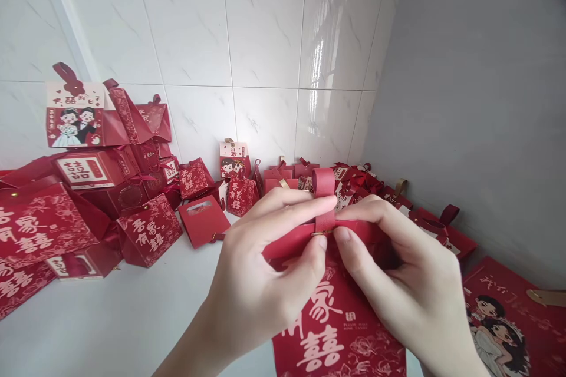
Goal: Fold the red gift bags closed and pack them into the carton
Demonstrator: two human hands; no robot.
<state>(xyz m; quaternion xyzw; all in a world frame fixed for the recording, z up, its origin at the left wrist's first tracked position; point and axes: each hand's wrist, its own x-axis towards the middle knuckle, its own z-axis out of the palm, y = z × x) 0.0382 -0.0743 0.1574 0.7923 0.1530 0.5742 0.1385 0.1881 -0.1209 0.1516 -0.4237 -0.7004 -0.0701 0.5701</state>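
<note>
A red gift box (333,330) with pale Chinese characters and a flower print stands upright before me, its top edge between my hands. From that edge rises a looped red ribbon handle (324,182), with a small gold-coloured fastener (324,232) at its base. My left hand (269,253) pinches the top on the left, index finger across the ribbon and thumb by the fastener. On the right, my right hand (393,271) pinches the same top edge, its thumb just beside the fastener. The fingers hide much of the box's upper part.
Stacked red gift boxes (101,177) fill the left of the white table (145,324). More small boxes (241,194) line the tiled wall (265,53). A large red bag (499,318) with a cartoon couple lies at the right, beside the grey wall (464,100).
</note>
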